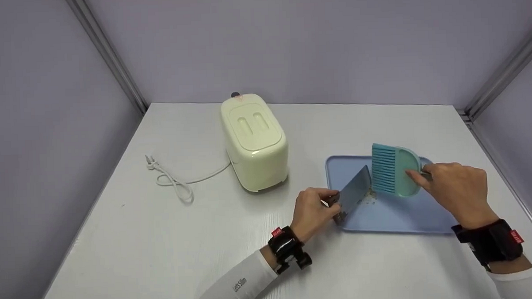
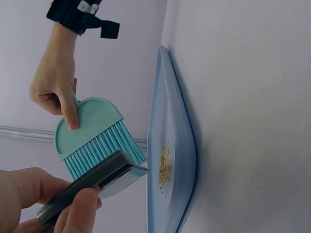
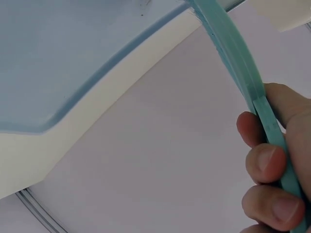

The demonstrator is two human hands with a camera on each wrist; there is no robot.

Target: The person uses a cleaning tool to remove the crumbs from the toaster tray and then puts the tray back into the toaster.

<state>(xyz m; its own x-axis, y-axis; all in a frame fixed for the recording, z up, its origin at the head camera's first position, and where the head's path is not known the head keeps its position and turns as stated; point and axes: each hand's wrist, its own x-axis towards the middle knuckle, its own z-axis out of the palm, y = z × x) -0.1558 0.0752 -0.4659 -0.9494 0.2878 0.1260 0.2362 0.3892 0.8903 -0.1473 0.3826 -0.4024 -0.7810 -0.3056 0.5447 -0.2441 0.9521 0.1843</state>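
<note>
- left hand (image 1: 314,210): a narrow pinch, thumb and fingers closed on the dark handle of a flat-bladed scraper (image 1: 356,188); gripped at the handle end, seemingly to leave the blade free.
- scraper: blade tilted over the left part of the tray, beside the crumbs; whether its edge touches the tray cannot be told.
- right hand (image 1: 460,193): fingers wrapped round the handle of a teal hand brush (image 1: 407,173), thumb laid against its head, likely to steady it.
- hand brush: raised over the tray, bristles turned toward the scraper, perhaps so the two tools face each other; contact between them is unclear.
- crumbs (image 2: 165,170): small yellowish heap on the tray, partly hidden behind the blade in the head view.
- light-blue tray (image 1: 401,218): flat on the white table (image 1: 163,250), its raised rim presumably keeping the crumbs contained.
- cream toaster (image 1: 254,141): lid on, upright left of the tray and apart from it; no obstacle to either hand.
- white power cord (image 1: 205,177): loosely looped left of the toaster, plug (image 1: 150,163) unconnected, well away from the tools.
- obstruction: chiefly the blade, standing between left hand and crumbs.
</note>
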